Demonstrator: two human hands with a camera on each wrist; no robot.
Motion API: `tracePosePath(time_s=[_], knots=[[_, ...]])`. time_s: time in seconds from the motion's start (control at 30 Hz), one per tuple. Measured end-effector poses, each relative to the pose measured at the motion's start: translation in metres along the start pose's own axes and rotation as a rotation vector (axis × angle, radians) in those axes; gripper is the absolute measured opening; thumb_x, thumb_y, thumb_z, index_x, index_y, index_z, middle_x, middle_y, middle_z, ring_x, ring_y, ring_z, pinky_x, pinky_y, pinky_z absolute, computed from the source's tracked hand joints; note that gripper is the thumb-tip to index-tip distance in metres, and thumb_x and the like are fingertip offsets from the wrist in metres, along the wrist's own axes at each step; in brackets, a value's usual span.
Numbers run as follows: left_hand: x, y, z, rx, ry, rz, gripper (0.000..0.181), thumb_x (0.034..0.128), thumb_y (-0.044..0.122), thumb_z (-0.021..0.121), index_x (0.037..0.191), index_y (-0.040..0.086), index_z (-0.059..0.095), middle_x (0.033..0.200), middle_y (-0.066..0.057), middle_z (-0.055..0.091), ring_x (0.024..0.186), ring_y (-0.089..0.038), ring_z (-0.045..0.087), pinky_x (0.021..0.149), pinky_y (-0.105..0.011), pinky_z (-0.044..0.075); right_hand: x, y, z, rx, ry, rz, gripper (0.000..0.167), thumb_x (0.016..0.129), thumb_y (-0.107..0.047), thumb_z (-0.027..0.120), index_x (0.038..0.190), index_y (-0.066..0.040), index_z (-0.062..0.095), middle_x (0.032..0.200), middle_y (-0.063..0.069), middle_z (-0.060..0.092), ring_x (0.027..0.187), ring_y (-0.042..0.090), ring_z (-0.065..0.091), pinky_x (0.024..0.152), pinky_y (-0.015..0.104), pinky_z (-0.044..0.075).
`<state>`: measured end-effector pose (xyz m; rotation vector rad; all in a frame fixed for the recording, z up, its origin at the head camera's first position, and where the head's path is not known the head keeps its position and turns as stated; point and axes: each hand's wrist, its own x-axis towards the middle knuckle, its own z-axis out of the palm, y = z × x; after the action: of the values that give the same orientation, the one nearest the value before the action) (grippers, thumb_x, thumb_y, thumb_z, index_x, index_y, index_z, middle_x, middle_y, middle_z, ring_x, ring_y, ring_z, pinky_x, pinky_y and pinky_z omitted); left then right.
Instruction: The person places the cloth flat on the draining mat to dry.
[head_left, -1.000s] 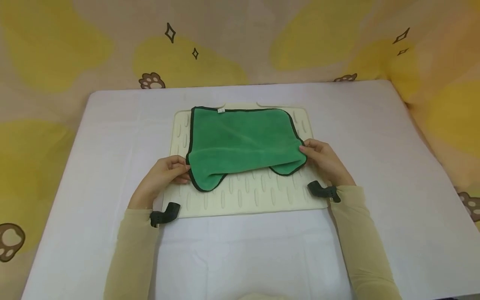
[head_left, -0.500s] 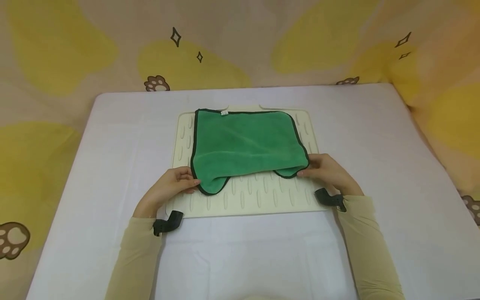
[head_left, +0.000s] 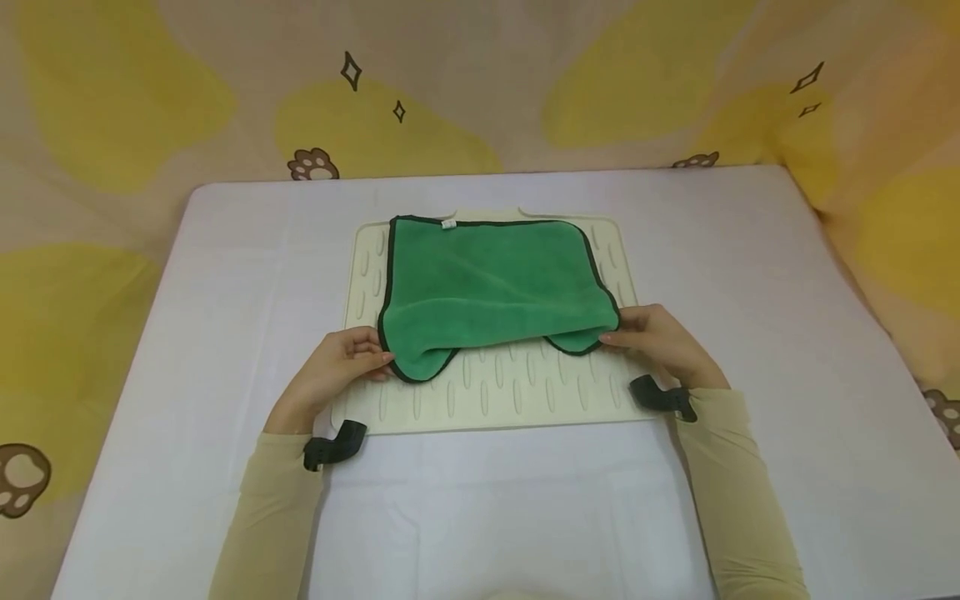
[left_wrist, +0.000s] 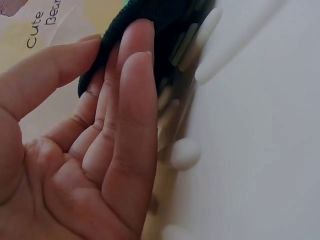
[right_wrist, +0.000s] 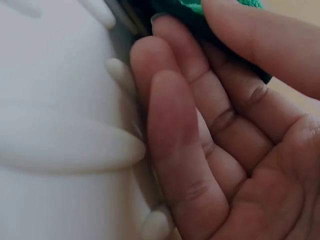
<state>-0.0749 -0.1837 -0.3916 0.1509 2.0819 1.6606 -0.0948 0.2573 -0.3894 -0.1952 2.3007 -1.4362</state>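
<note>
A green towel (head_left: pixel 495 267) with dark edging and a small white tag lies on a cream ridged mat (head_left: pixel 487 400). Its near side is folded under, with rounded corners showing below at left and right. My left hand (head_left: pixel 337 367) pinches the towel's left edge near the lower corner; in the left wrist view the thumb and fingers (left_wrist: pixel 132 95) meet the dark edging. At the lower right edge, my right hand (head_left: pixel 660 337) pinches the towel between thumb and fingers. The right wrist view shows these fingers (right_wrist: pixel 172 115) under the green cloth (right_wrist: pixel 192 6), close above the mat's ridges.
The mat lies on a table with a white cover (head_left: pixel 487 500). Behind and beside it hangs a patterned curtain (head_left: pixel 480 92) with yellow patches and paw prints. Black camera mounts (head_left: pixel 335 446) sit at both wrists.
Both hands have shifted slightly toward the near side along the towel's edges, the right one lower to its corner. The view has also moved a little. The towel's fold looks nearly the same.
</note>
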Motion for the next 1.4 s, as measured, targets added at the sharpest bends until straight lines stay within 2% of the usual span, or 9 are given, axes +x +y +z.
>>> tracePosePath(time_s=[0.17, 0.47, 0.63, 0.77, 0.83, 0.9, 1.07, 1.23, 1.4], knots=[[-0.0013, 0.0012, -0.0019, -0.016, -0.004, -0.009, 0.015, 0.0914, 0.001, 0.058, 0.096, -0.012, 0.052, 0.082, -0.011, 0.067, 0.073, -0.013, 0.066, 0.070, -0.027, 0.055, -0.0018, -0.0006, -0.0021, 0.107, -0.027, -0.016, 0.015, 0.087, -0.006, 0.067, 0.096, 0.006, 0.066, 0.081, 0.004, 0.070, 0.075, 0.015, 0.066, 0.071, 0.025, 0.052], [-0.0039, 0.0012, -0.0053, -0.028, -0.017, -0.016, 0.017, 0.0908, 0.001, 0.059, 0.098, -0.012, 0.051, 0.081, -0.009, 0.067, 0.073, -0.013, 0.067, 0.071, -0.027, 0.055, -0.0037, 0.0005, -0.0056, 0.162, -0.059, -0.050, 0.019, 0.090, -0.006, 0.063, 0.096, 0.012, 0.063, 0.077, 0.008, 0.069, 0.072, 0.018, 0.065, 0.070, 0.027, 0.053], [-0.0048, 0.0008, -0.0061, -0.050, -0.031, -0.016, 0.016, 0.0905, -0.001, 0.058, 0.098, -0.013, 0.051, 0.082, -0.008, 0.066, 0.073, -0.013, 0.066, 0.071, -0.027, 0.055, -0.0050, 0.0035, -0.0079, 0.236, -0.076, -0.091, 0.009, 0.091, -0.002, 0.060, 0.090, 0.005, 0.066, 0.076, 0.007, 0.069, 0.072, 0.018, 0.065, 0.069, 0.026, 0.053], [-0.0053, 0.0011, -0.0063, -0.049, -0.039, -0.011, 0.015, 0.0901, -0.001, 0.058, 0.096, -0.013, 0.050, 0.082, -0.009, 0.065, 0.073, -0.013, 0.066, 0.071, -0.027, 0.055, -0.0057, 0.0039, -0.0092, 0.280, -0.086, -0.113, 0.011, 0.091, 0.001, 0.058, 0.087, -0.001, 0.068, 0.075, 0.006, 0.069, 0.072, 0.017, 0.064, 0.067, 0.027, 0.053], [-0.0054, 0.0012, -0.0061, -0.047, -0.054, -0.015, 0.015, 0.0895, -0.001, 0.060, 0.093, -0.012, 0.051, 0.080, -0.009, 0.065, 0.073, -0.013, 0.066, 0.071, -0.027, 0.055, -0.0056, 0.0027, -0.0088, 0.248, -0.083, -0.102, 0.008, 0.090, 0.000, 0.060, 0.087, -0.001, 0.068, 0.076, 0.004, 0.068, 0.072, 0.016, 0.063, 0.068, 0.025, 0.051], [-0.0054, 0.0014, -0.0057, -0.033, -0.075, -0.018, 0.015, 0.0889, 0.001, 0.061, 0.090, -0.010, 0.051, 0.079, -0.010, 0.065, 0.073, -0.014, 0.066, 0.071, -0.027, 0.055, -0.0050, 0.0009, -0.0075, 0.165, -0.079, -0.084, 0.005, 0.087, -0.003, 0.065, 0.091, 0.000, 0.067, 0.078, 0.002, 0.068, 0.074, 0.014, 0.061, 0.069, 0.023, 0.050], [-0.0050, 0.0009, -0.0040, 0.011, -0.110, -0.034, 0.016, 0.0872, 0.003, 0.065, 0.086, -0.006, 0.052, 0.079, -0.009, 0.066, 0.075, -0.014, 0.066, 0.073, -0.025, 0.054, -0.0017, -0.0029, -0.0019, -0.026, -0.091, -0.035, 0.024, 0.079, -0.007, 0.075, 0.098, 0.005, 0.065, 0.081, 0.002, 0.066, 0.075, 0.012, 0.058, 0.070, 0.022, 0.047], [-0.0038, -0.0012, -0.0043, 0.027, -0.116, -0.040, 0.014, 0.0862, 0.002, 0.065, 0.087, -0.005, 0.053, 0.080, -0.007, 0.066, 0.074, -0.012, 0.065, 0.072, -0.023, 0.052, -0.0009, -0.0036, 0.0006, -0.051, -0.072, -0.020, 0.027, 0.078, -0.006, 0.076, 0.098, 0.008, 0.066, 0.081, 0.002, 0.066, 0.074, 0.011, 0.057, 0.069, 0.022, 0.047], [-0.0035, -0.0048, -0.0067, 0.016, -0.124, -0.020, 0.012, 0.0865, 0.000, 0.064, 0.086, -0.006, 0.054, 0.081, -0.009, 0.068, 0.074, -0.016, 0.067, 0.071, -0.027, 0.054, -0.0024, -0.0011, -0.0006, -0.004, -0.056, -0.027, 0.026, 0.080, -0.006, 0.074, 0.101, 0.008, 0.066, 0.082, -0.002, 0.068, 0.076, 0.010, 0.058, 0.069, 0.021, 0.046]])
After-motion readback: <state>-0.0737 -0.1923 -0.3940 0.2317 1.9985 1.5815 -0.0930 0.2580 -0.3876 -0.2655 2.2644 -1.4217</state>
